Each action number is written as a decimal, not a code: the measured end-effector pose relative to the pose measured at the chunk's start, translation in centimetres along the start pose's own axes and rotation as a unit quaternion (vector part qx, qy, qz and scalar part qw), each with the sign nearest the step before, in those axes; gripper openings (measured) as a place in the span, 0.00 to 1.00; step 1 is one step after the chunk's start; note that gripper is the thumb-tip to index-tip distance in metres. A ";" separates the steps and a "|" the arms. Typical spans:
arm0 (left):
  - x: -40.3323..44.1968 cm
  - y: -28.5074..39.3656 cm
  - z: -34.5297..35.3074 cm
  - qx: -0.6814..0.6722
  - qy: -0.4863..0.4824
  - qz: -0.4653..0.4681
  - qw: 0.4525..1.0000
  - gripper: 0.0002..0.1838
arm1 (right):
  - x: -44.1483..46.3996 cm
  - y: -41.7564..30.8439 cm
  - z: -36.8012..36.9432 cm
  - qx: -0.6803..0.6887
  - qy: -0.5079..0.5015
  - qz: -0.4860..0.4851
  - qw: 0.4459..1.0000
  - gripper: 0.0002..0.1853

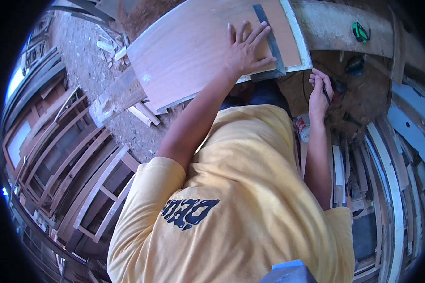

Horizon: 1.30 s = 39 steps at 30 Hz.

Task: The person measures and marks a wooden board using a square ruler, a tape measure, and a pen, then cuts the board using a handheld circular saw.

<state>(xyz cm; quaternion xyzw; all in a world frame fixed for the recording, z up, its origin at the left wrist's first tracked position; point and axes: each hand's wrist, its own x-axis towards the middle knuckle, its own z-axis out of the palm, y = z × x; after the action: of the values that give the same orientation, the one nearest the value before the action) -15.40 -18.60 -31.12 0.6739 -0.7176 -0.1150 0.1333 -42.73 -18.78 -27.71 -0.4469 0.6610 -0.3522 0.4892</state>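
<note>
My left hand [246,53] lies flat with spread fingers on a pale wooden panel [189,52]. Its fingertips and thumb reach onto a dark metal try square [271,41], whose long blade crosses the panel near its right end. The square's shorter leg sits along the panel's near edge. Just off the panel's near right corner is my right hand [320,89], its fingers closed around a thin dark pencil [326,95]. The pencil's tip cannot be made out. A whitish border strip [299,35] runs along the panel's right end.
A green tape measure [361,32] rests on a wooden surface [326,28] at upper right. Beneath my right arm stands a red and white can [303,128]. Wooden frames [106,193] lean at left, and long boards [387,174] stand at right. Wood scraps [144,113] litter the ground.
</note>
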 end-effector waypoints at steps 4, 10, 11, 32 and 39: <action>-0.1 0.1 0.2 -0.006 -0.009 -0.008 1.000 0.55 | 0.4 0.0 0.2 -0.027 -0.012 -0.025 0.999 0.14; -0.1 0.1 0.5 0.006 -0.019 -0.015 1.000 0.56 | 0.5 0.3 0.5 -0.057 0.016 -0.043 0.997 0.12; -0.1 0.1 0.4 0.005 -0.019 -0.015 1.000 0.56 | 0.3 0.4 0.8 -0.057 0.016 -0.043 0.997 0.12; 0.0 0.1 0.3 0.020 -0.026 -0.017 0.999 0.55 | -5.5 2.6 8.7 0.232 -0.125 0.231 0.937 0.12; 0.0 0.0 0.5 0.026 -0.031 -0.014 0.999 0.55 | -5.7 2.6 8.9 0.239 -0.111 0.212 0.941 0.13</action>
<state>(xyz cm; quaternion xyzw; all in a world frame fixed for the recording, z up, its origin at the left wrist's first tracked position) -15.62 -18.60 -31.60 0.6836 -0.7143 -0.1185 0.0918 -34.11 -12.73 -30.63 -0.2026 0.5783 -0.3359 0.7153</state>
